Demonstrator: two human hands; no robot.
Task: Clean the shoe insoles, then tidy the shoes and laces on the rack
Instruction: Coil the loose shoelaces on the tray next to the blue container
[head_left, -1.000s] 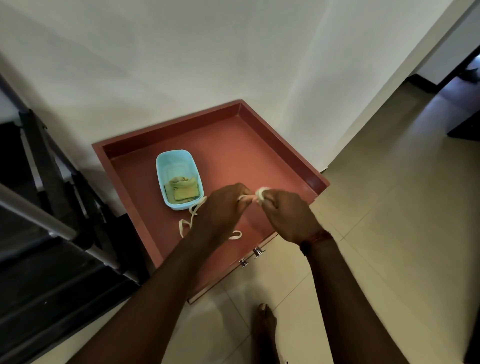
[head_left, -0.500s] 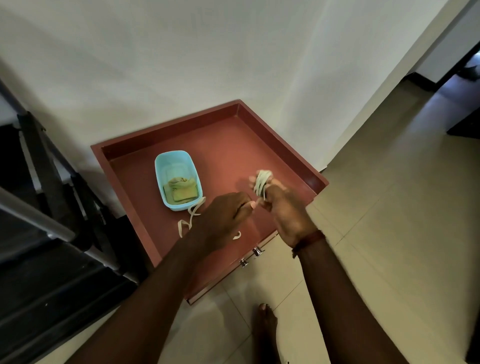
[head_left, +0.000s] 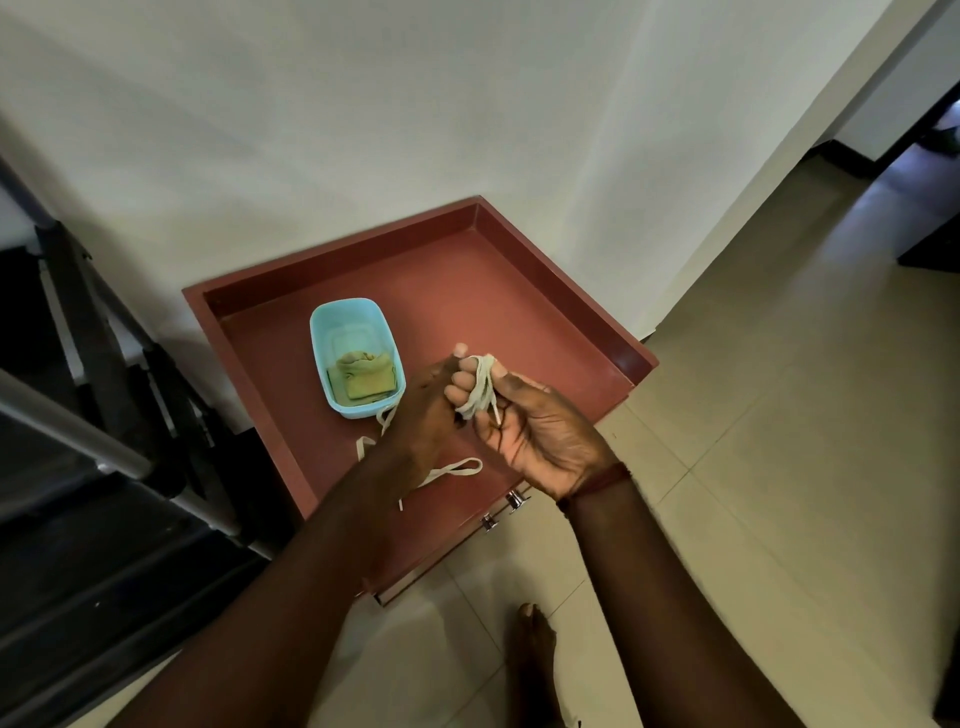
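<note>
A white shoelace (head_left: 480, 387) is wound in loops around the fingers of my right hand (head_left: 535, 426), which is turned palm up above the red-brown tray top (head_left: 519, 291). My left hand (head_left: 423, 415) is right beside it, fingers curled, pinching the lace near the coil. The loose tail of the lace (head_left: 452, 472) trails down onto the tray under my left wrist. No shoes or insoles are in sight.
A light blue plastic tub (head_left: 345, 332) holding a folded yellow-green cloth (head_left: 363, 379) stands on the tray left of my hands. A dark metal rack (head_left: 93, 415) is at the left. White wall behind, beige tiled floor (head_left: 779, 441) at right, a bare foot (head_left: 532, 654) below.
My right hand has rolled from knuckles up to palm up, showing the coiled lace on its fingers. My left hand has moved in closer to it, feeding the lace.
</note>
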